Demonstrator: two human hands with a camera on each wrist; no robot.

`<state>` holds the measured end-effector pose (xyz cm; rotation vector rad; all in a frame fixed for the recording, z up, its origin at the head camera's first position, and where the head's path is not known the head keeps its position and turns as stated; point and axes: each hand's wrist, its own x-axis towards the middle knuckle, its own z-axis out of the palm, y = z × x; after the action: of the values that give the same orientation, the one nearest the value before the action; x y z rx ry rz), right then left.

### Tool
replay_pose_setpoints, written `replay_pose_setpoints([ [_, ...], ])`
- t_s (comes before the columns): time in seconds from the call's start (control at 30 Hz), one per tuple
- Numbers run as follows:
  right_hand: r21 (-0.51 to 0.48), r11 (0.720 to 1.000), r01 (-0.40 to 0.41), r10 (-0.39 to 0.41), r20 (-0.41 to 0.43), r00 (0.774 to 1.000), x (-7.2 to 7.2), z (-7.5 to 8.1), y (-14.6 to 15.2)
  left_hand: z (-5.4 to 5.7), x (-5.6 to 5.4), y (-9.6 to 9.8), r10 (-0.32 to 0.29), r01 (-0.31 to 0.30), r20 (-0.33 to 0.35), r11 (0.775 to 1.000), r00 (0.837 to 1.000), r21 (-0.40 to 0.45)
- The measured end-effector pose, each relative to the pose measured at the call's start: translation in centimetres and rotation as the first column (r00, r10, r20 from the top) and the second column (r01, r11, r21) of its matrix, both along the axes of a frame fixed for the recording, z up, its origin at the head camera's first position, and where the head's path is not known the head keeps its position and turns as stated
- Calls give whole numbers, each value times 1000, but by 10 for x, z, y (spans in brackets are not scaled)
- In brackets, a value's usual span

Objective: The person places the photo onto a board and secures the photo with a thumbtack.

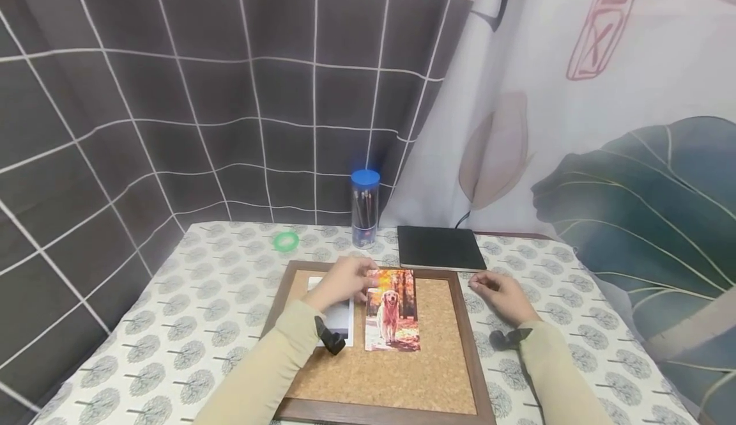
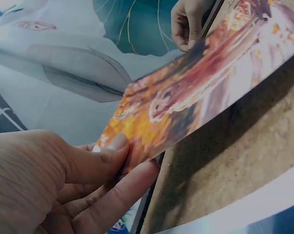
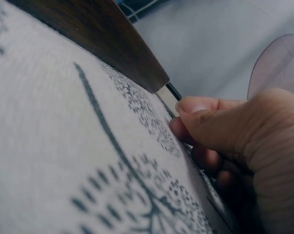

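My left hand (image 1: 345, 279) pinches the upper left corner of a photo print (image 1: 405, 332) of a golden dog among orange autumn trees. In the left wrist view the photo print (image 2: 195, 92) is tilted, raised off the cork at least in part. Below it is a cork board (image 1: 437, 374) with a brown wooden frame. Another white-bordered picture (image 1: 346, 316) lies on the board, partly hidden behind my left hand and forearm. Beside the frame's upper right corner is my right hand (image 1: 506, 294), fingers curled, thumb close to the forefinger; whether something small sits between them is hidden.
A clear tube of pencils with a blue lid (image 1: 365, 211) stands behind the board. A green tape roll (image 1: 285, 241) lies at back left, a flat black tablet (image 1: 441, 248) with a cable at back right. The tree-print tablecloth (image 1: 167, 348) covers the table; curtains hang behind.
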<state>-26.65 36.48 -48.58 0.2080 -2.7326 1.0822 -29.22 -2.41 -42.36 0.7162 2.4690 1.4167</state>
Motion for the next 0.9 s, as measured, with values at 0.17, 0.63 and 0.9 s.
replay_pose_setpoints([
  [0.17, 19, 1000, 3, -3, -3, 1000, -1, -4, 2, -8, -1, 0, 9, -11, -56, 999, 998, -32],
  [0.63, 0, 1000, -20, 20, -14, 1000, 2, 2, 0, -21, -4, 1, -33, -49, -291, 962, 956, -269],
  [0.9, -10, 999, -34, 34, -45, 998, 4, 1, 0, -24, -4, 0, -20, -83, -350, 957, 936, -276],
])
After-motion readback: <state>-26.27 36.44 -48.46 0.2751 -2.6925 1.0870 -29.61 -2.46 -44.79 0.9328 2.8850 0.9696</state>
